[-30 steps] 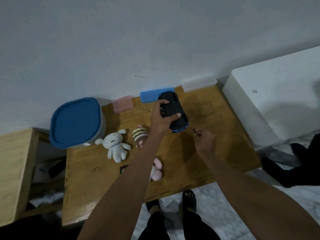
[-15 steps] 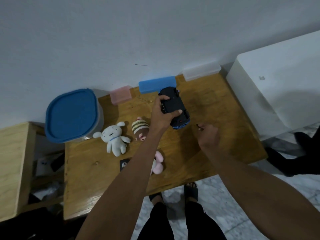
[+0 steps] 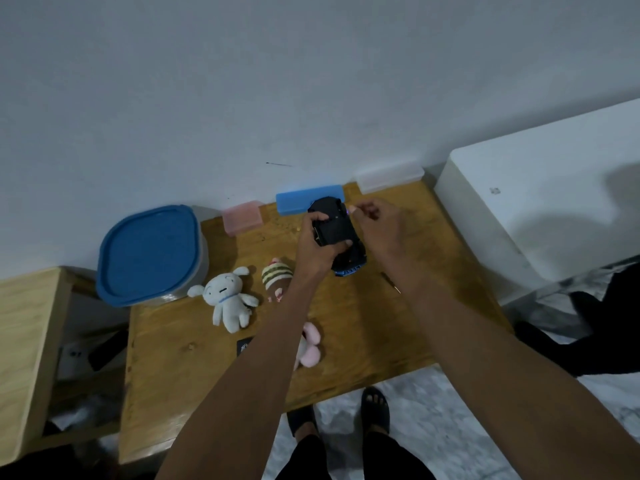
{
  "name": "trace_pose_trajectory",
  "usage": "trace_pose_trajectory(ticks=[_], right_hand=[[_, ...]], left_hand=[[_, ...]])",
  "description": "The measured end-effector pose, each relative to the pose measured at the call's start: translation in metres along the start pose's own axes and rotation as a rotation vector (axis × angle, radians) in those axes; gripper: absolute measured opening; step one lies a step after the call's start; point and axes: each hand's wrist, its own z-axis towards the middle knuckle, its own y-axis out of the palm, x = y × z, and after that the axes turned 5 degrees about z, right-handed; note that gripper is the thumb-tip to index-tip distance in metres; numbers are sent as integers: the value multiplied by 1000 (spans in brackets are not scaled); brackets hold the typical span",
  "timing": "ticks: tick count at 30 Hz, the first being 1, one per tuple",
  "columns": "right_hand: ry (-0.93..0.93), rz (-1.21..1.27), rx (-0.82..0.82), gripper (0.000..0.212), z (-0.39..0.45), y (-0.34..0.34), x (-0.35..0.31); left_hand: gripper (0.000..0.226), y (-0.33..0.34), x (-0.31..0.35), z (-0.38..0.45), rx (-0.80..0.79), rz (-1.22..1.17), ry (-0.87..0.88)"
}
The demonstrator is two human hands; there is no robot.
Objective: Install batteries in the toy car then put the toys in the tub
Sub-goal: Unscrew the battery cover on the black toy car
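Since half a second earlier, moved up from the table edge at 4 o'clock of the toy car (image 3: 337, 233) to its far end at 1 o'clock: the right hand (image 3: 379, 223), fingers curled, fingertip and thumb pinched together just at the car's upper right corner; too small to tell what, if anything, was held between them. Held upside down above the table (image 3: 398, 327), black underside up, blue trim at its near end: the car, gripped by the left hand (image 3: 317, 244), thumb over the far left edge, fingers wrapped round the near side. Left on the wood at 5 o'clock of the car, a thin dark tool (image 3: 391, 282). At 7 o'clock, a striped plush (image 3: 275, 277); further at 8 o'clock, a white plush dog (image 3: 227, 297); at 6 o'clock, partly under the left forearm, a pink plush (image 3: 311, 349). At 9 o'clock, lidded in blue, the tub (image 3: 150, 254). Along the wall, a pink box (image 3: 242, 221), a blue box (image 3: 294, 202), a clear box (image 3: 388, 176).
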Motion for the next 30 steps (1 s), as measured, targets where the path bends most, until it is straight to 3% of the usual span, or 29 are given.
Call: trace_pose_trajectory(ticks=[4, 15, 27, 30], right_hand=[[-55, -57, -144, 10, 7, 5, -11], [-140, -198, -273, 12, 7, 11, -23], [47, -162, -475, 3, 21, 1, -43], [110, -47, -365, 12, 24, -6, -43]], left_hand=[[59, -4, 5, -4, 8, 11, 29], [58, -15, 0, -7, 18, 9, 85], [80, -20, -12, -2, 38, 44, 38], [87, -19, -6, -2, 27, 5, 42]])
